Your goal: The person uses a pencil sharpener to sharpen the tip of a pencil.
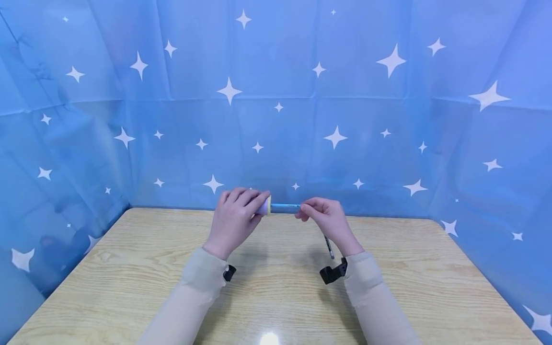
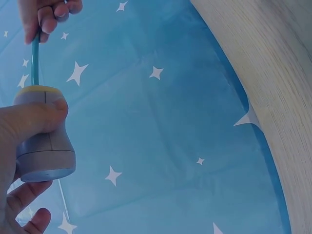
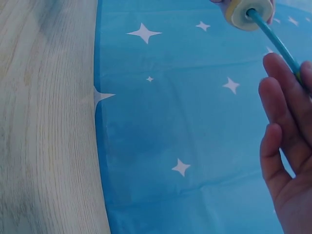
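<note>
My left hand (image 1: 235, 218) grips a small lavender pencil sharpener (image 2: 46, 139) with a yellow rim, held sideways above the far part of the table. A blue pencil (image 1: 284, 205) has one end in the round hole (image 3: 251, 13) of the sharpener's pale face; that tip is hidden inside. At the pencil's other end, my right hand (image 1: 326, 216) pinches it between thumb and fingers, its remaining fingers loosely bent. The left thumb (image 2: 46, 114) lies along the sharpener's side in the left wrist view.
A dark pencil (image 1: 329, 247) lies on the wooden table (image 1: 276, 278), partly behind the right hand and wrist. Blue cloth (image 1: 276, 158) with white stars hangs behind the table and along both sides. Black wrist cameras (image 1: 333, 274) sit at both cuffs.
</note>
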A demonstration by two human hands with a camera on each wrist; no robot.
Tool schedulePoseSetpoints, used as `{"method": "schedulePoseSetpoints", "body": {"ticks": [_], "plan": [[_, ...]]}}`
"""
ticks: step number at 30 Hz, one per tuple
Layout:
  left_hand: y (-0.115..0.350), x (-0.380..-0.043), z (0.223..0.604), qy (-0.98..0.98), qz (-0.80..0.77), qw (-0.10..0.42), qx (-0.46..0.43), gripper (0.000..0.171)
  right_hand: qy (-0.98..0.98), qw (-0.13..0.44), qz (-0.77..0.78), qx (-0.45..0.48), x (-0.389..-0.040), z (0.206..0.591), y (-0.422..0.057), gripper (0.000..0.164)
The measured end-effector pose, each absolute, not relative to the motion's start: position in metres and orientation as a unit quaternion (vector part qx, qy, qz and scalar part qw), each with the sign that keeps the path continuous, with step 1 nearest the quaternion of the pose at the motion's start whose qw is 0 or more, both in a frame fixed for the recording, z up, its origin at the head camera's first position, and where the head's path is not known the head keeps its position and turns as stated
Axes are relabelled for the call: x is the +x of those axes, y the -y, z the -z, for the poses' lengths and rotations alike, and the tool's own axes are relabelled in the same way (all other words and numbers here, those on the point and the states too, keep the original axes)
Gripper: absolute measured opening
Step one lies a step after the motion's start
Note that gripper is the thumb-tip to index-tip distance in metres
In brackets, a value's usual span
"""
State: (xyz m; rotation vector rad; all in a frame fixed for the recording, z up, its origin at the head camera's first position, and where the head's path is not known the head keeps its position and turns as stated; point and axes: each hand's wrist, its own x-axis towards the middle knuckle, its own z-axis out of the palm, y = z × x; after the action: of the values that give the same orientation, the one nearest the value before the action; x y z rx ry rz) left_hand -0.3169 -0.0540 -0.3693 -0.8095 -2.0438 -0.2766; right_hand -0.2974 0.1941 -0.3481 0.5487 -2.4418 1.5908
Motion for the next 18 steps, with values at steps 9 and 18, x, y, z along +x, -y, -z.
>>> {"method": "schedulePoseSetpoints", "body": {"ticks": [9, 18], "plan": [[0.053, -0.316, 0.368, 0.825, 0.11, 0.446, -0.33, 0.05, 0.822, 0.104, -0.526, 0.192, -0.306, 0.358, -0.198, 0.024], [0.051, -0.315, 0.368, 0.828, 0.101, 0.442, -0.331, 0.051, 0.816, 0.101, -0.541, 0.177, -0.322, 0.376, -0.202, 0.041]]}}
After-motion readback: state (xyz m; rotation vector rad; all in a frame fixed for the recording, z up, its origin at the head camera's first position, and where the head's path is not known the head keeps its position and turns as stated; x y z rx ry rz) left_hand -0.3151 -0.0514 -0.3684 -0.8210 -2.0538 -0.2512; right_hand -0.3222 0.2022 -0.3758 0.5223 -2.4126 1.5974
